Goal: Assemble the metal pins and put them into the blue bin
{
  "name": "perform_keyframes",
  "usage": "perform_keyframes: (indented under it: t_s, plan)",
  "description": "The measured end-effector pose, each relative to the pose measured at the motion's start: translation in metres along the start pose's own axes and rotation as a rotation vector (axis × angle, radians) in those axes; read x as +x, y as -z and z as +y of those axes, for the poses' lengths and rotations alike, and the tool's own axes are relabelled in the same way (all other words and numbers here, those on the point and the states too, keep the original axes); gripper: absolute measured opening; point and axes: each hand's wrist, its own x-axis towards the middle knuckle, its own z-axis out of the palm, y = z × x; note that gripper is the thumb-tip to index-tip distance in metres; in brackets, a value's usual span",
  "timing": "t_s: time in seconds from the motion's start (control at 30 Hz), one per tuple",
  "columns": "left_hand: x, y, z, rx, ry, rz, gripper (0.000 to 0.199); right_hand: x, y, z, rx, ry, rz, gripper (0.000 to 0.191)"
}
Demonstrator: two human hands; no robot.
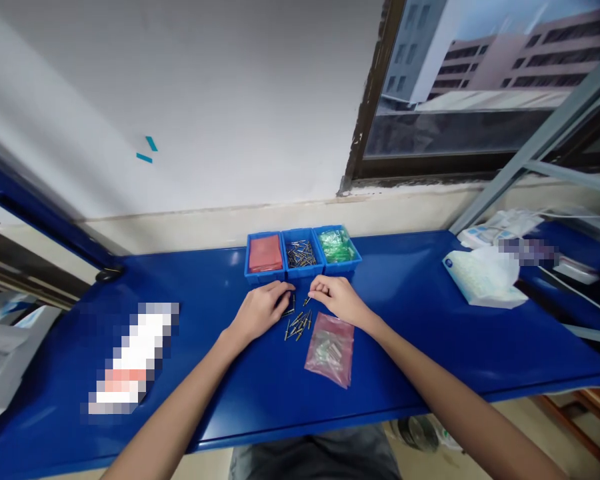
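My right hand (pixel 341 301) is closed in a pinch on a slim metal pin (pixel 307 301) just above the blue table. Opposite it, my left hand (pixel 263 309) rests low over the table with its fingers curled; a few similar pins (pixel 292 305) lie by its fingertips, and what it grips, if anything, is hidden. Nearer to me is a loose pile of several metal pins (pixel 298 325), pale and brassy with thin shafts. Beside the pile, below my right wrist, a pink translucent bag (pixel 330 350) lies flat, with clear and greenish packets showing inside.
Three joined blue bins stand behind my hands: one with pink bags (pixel 265 254), one with metal pins (pixel 301 255), one with green packets (pixel 336 247). A tissue pack (pixel 485 277) sits at right. A blurred-out item (pixel 135 357) lies at left. Wall and window rise behind.
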Motion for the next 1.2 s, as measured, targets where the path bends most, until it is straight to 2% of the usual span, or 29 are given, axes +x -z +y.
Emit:
perform_keyframes:
  t_s: [0.13,0.4,0.67,0.87,1.03,1.2]
  plan:
    - [-0.002,0.002,-0.002,-0.011,0.011,0.051,0.026,0.0,0.002,-0.001,-0.042,0.024,-0.019,0.006]
    - [0.003,-0.003,-0.003,0.028,0.032,0.037,0.027,0.0,0.012,-0.001,-0.119,0.106,-0.068,0.006]
    - [0.003,-0.002,-0.004,0.132,-0.079,-0.045,0.029,-0.002,0.009,0.003,-0.291,0.215,-0.122,0.014]
    - [0.002,0.005,-0.006,0.15,-0.155,-0.085,0.03,-0.002,0.003,0.008,-0.334,0.259,-0.081,0.014]
    - [0.0,0.007,0.003,0.168,-0.189,-0.024,0.031,-0.002,-0.002,0.009,-0.348,0.29,-0.058,0.013]
    - [-0.002,0.007,0.01,0.209,-0.187,0.023,0.029,-0.006,-0.004,0.01,-0.342,0.281,0.032,0.013]
